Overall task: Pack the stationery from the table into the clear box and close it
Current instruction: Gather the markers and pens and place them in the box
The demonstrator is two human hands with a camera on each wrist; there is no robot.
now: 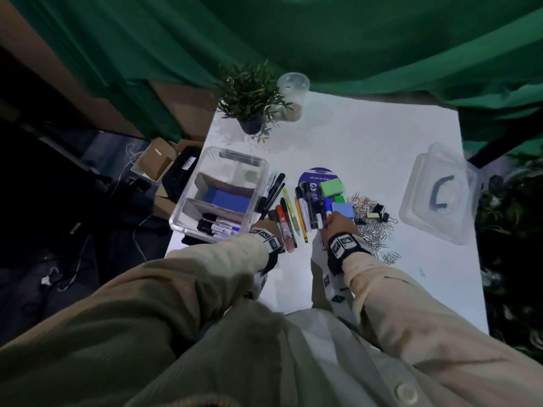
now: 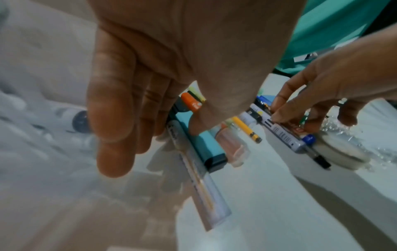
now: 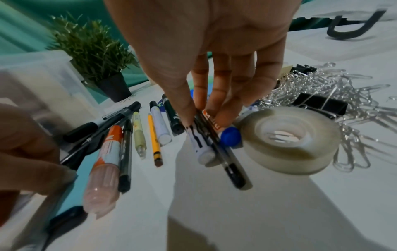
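The right hand (image 3: 206, 56) pinches a small bundle of markers and pens (image 3: 211, 144) between fingertips (image 3: 189, 110) and thumb, low over the table (image 3: 247, 212) just beside the roll of clear tape (image 3: 292, 141). The left hand (image 2: 163, 64) hangs over the row of loose pens near the clear box (image 1: 219, 195), fingers loosely curled; a ruler (image 2: 199, 183) and a teal highlighter (image 2: 204, 144) lie just under it, but I cannot tell whether it grips either. The box sits at the table's left edge with several markers already in its near compartment and a blue block in the middle one; its lid (image 1: 437, 195) lies well apart on the right. These pens look light, stiff and smooth — round barrels likely to roll or slide past one another when held several at once, so a grip across the middle of the bundle, squeezed from both sides, seems safest. The paper clips (image 1: 373, 227) look the awkward part — tiny, loose and easy to scatter, better scooped than pinched. The binder clips (image 3: 322, 103) are rigid and easy to take by the body.
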